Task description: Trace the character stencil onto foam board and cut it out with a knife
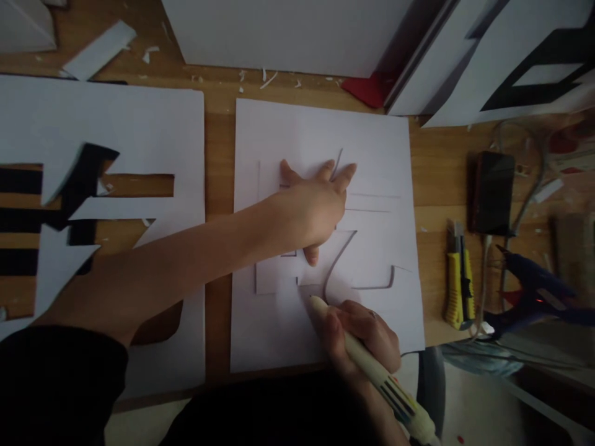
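A white sheet (264, 334) lies in front of me, with an outlined shape on it made of dark lines and edges. Whether some of these are drawn or cut, I cannot tell. My left hand (311, 207) presses flat on the sheet with its fingers spread, covering part of the shape. Below it, my right hand (365, 337) grips a thick cream multicolour pen (372, 368). The pen's tip points up and left, close to the sheet beside the shape's lower edge.
Left of the sheet lies a white board (162, 118) with cut-out openings and black pieces. To the right are a yellow utility knife (459, 279), a black phone-like device (493, 192) with a cable, and a blue glue gun (534, 279). White boards (288, 37) and paper scraps border the back.
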{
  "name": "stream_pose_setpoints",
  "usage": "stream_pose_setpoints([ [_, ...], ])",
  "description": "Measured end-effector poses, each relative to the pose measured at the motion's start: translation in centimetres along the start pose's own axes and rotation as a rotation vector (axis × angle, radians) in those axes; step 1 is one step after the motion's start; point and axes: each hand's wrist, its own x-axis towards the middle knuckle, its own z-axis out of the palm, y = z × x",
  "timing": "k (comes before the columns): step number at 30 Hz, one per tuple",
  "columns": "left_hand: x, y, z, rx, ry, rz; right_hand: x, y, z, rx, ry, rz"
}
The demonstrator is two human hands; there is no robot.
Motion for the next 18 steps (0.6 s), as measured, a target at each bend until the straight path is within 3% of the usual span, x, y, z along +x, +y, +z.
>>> stream_pose_setpoints([
  [13,0.1,0.1,0.0,0.028,0.014,-0.01,0.8,0.9,1.1,-0.009,-0.064,-0.136],
  [18,0.1,0.0,-0.2,0.066,-0.041,-0.006,0.8,0.9,1.2,0.014,-0.052,-0.138],
])
